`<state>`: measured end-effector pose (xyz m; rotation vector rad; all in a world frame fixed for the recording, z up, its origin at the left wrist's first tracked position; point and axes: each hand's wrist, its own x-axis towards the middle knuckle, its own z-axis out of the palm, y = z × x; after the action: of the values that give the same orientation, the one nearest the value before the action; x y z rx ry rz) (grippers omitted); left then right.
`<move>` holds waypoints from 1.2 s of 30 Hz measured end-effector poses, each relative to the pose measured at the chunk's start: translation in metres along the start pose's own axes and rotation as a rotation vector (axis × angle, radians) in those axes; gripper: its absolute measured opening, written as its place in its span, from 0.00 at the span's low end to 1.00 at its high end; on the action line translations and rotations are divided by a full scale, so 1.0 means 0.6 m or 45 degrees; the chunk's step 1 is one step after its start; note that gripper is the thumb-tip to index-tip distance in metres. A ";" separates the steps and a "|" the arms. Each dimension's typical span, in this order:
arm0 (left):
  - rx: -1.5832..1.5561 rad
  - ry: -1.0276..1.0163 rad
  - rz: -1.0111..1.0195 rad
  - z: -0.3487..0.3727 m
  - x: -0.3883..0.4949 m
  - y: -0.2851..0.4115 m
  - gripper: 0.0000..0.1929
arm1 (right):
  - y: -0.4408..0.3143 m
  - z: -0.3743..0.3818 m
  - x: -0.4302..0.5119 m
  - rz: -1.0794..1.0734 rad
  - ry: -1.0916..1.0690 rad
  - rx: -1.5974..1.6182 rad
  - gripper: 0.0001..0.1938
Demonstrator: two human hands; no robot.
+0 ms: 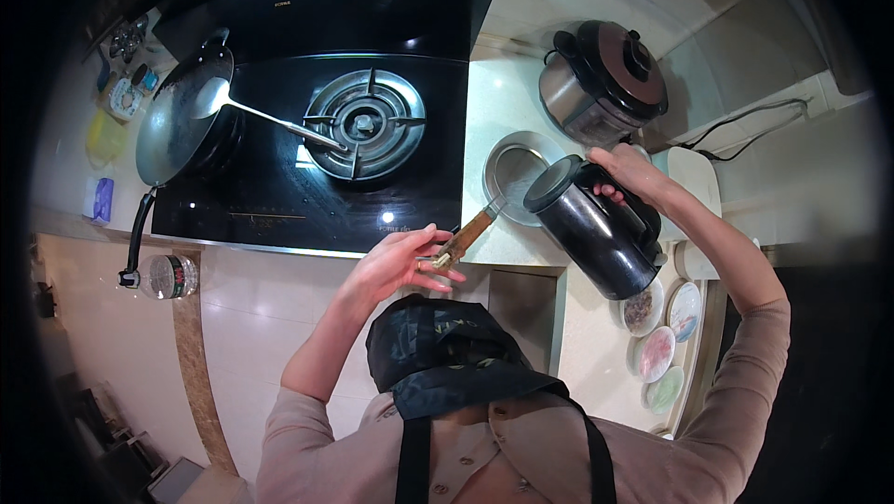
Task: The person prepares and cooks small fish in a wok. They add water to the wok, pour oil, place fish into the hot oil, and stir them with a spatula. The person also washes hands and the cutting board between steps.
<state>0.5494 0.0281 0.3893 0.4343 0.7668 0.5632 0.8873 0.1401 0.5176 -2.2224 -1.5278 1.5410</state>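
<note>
My right hand (632, 172) grips the handle of a black electric kettle (597, 238), which tilts with its lid end toward a round metal bowl (490, 161) on the counter. A mesh strainer (520, 172) rests in or over that bowl, its worn wooden handle (466, 235) pointing back at me. My left hand (394, 263) is at the handle's end, fingers spread around and below it. Whether they touch the wood is hard to tell. The kettle covers part of the bowl's right side, so any water flow is hidden.
A black glass gas hob holds a burner (364, 120) and, at left, a tilted wok (178, 120) with a metal spatula (272, 120) in it. An electric pressure cooker (604, 81) stands behind the bowl. Several plates of food (656, 354) line the right counter. A plastic bottle (167, 277) stands left.
</note>
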 end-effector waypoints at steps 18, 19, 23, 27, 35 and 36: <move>-0.067 0.000 0.044 -0.038 -0.008 -0.029 0.29 | -0.098 -0.017 0.091 -0.045 0.062 -0.171 0.21; -0.071 0.000 0.044 -0.041 -0.008 -0.032 0.29 | -0.094 -0.024 0.093 -0.042 0.120 -0.168 0.22; -0.104 0.032 0.032 -0.053 -0.011 -0.044 0.29 | -0.069 -0.047 0.091 0.058 0.136 -0.154 0.22; -0.131 0.004 0.056 -0.061 -0.012 -0.051 0.28 | -0.051 -0.051 0.078 0.134 0.075 -0.200 0.23; -0.142 0.023 0.038 -0.068 -0.008 -0.050 0.27 | -0.072 0.008 0.061 0.076 -0.111 -0.302 0.25; -0.147 0.024 0.031 -0.068 -0.008 -0.051 0.27 | -0.076 0.012 0.060 0.102 -0.115 -0.289 0.24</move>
<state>0.5256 0.0084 0.3485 0.3328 0.7438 0.6316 0.8518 0.1864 0.5123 -2.3896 -1.7399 1.5822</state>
